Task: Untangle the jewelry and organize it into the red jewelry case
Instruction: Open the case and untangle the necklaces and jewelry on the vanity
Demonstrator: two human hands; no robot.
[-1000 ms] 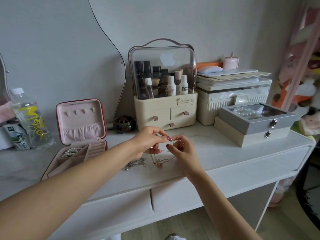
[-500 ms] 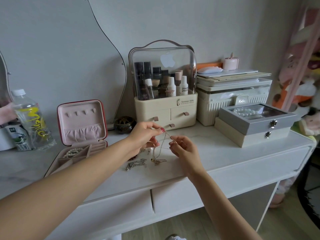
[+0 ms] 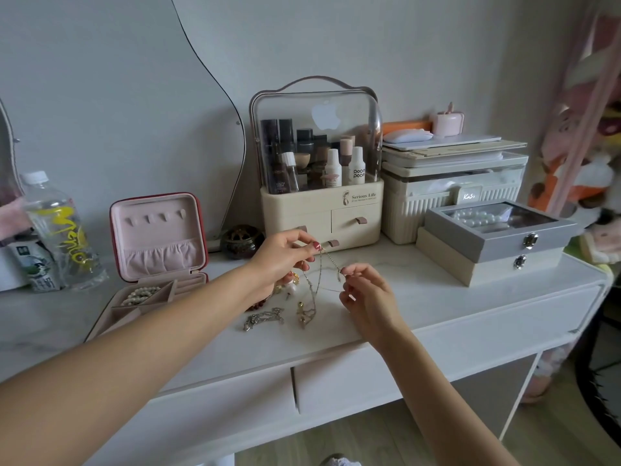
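I see two bare hands over a white desk top [image 3: 453, 297]. The left hand [image 3: 280, 255] is lifted a little and pinches one end of a thin gold chain [image 3: 317, 280] between thumb and fingertip. The nails on that hand are painted dark red. The right hand [image 3: 368, 297] sits lower and to the right, and its thumb and finger pinch the other end of the same chain. The chain hangs down between the two hands in a loose loop, and its low part reaches a small gold knot of jewelry [image 3: 304, 312] lying on the desk. Just left of that knot lies a silver link chain [image 3: 263, 319]. Under the left hand I see more small gold and red pieces [image 3: 289, 287], but they are too small for me to tell apart.

The red jewelry case with the soft pink inside [image 3: 158, 237] stands open at the left of the desk, well apart from the hands. Its lid stands up straight. A string of white pearls [image 3: 139, 295] lies in a back compartment of its tray.

Left of the case stands a clear plastic water bottle with yellow letters [image 3: 58, 230]. Behind the hands is a cream makeup box with a clear dome lid [image 3: 319, 169], full of little bottles. To the right is a grey box with a glass top [image 3: 497, 230], stacked on a cream box [image 3: 484, 267].
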